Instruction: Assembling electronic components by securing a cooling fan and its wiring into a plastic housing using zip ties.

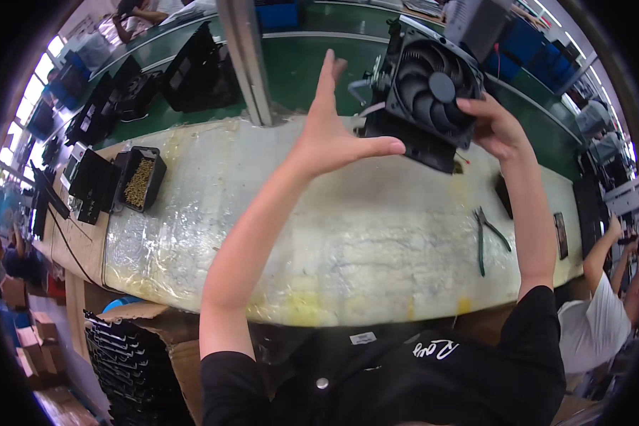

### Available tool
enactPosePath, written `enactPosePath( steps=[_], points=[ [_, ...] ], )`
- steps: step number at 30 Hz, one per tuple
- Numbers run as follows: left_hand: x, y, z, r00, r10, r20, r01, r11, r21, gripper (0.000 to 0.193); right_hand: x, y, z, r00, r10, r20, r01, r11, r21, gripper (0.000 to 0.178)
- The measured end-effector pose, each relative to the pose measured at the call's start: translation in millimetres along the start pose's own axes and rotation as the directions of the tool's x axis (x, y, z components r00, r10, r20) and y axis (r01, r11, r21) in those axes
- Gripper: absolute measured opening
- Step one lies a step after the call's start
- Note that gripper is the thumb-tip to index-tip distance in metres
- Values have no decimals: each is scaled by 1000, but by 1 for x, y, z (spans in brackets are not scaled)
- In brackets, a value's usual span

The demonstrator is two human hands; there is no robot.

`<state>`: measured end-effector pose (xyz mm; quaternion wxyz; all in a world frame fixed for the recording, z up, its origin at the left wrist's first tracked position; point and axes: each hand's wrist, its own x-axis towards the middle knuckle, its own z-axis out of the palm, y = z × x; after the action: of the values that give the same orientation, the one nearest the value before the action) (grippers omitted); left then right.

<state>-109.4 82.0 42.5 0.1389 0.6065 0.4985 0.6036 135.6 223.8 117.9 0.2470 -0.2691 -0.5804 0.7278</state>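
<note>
- Near left: stacked black metal parts [131, 369] beside a torn cardboard box [181, 355], just off the bench's near edge.
- Left end of bench: black bin [155, 181] of brass-coloured screws [139, 182], well apart from both hands.
- Far left, beyond the bench: black open casing [199, 71] on a green surface [291, 71]; upright metal post [245, 64] at the bench's far edge, limiting leftward swing for the left hand.
- Left hand [330, 135]: released, nothing in its grasp. Fingers spread and pointing far, thumb stretched right to the fan unit's near-left edge; contact there, cannot tell.
- Centre: film-covered bench [334, 241], broad stretch between bin and pliers giving room on the near side.
- Right of centre, far: black fan unit [437, 89], raised and tilted over the bench's far edge. Long axis far to near, near end leaning right. Key relation: it lies right of the left fingers, between the two hands; right hand nearer.
- Green-handled pliers [481, 245] on the bench, nearer than the unit, left of the right forearm.
- Right hand [500, 124]: grasping the unit's right edge, thumb on the fan side; other fingertips partly hidden.
- Far right: small dark rectangular part [561, 236] near the bench's right end.
</note>
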Motion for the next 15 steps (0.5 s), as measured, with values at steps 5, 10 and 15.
enactPosePath(
  steps=[5,10,15],
  points=[
    [-39,38,27,943,-21,331,142,928,-345,122,-100,13,-2,997,-69,-47,70,997,23,53],
    [-66,81,31,815,-349,462,432,898,-84,83,-157,16,-3,994,-38,-99,28,995,-97,55],
    [-93,131,35,860,-338,382,266,936,230,57,-198,43,7,987,-14,-159,8,999,-37,55]
  ],
)
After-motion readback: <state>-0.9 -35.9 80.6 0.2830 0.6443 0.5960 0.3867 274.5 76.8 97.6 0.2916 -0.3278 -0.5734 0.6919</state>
